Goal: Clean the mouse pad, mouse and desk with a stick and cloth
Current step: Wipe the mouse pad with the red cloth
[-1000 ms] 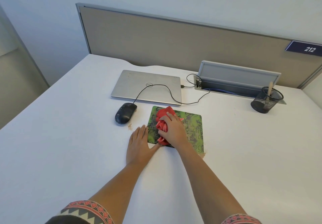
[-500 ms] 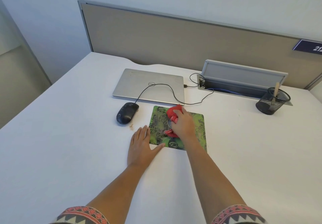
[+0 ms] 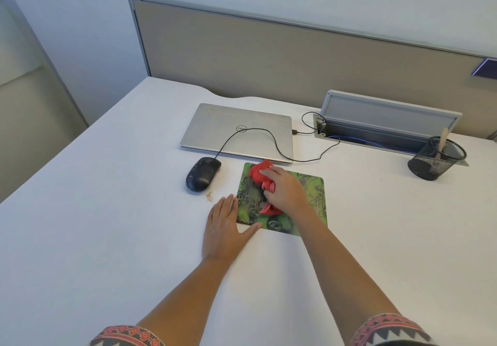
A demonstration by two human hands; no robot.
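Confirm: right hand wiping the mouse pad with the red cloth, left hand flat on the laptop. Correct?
Not quite. The head view shows the left hand flat on the desk, thumb at the mouse pad edge, not on the laptop. The right hand does hold the red cloth there.

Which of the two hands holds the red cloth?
The right hand grips the cloth on the mouse pad; the left hand lies flat, empty, at the pad's edge.

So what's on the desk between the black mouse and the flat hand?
In the head view, a small patch of brownish crumbs lies on the white desk between the black computer mouse and the left hand.
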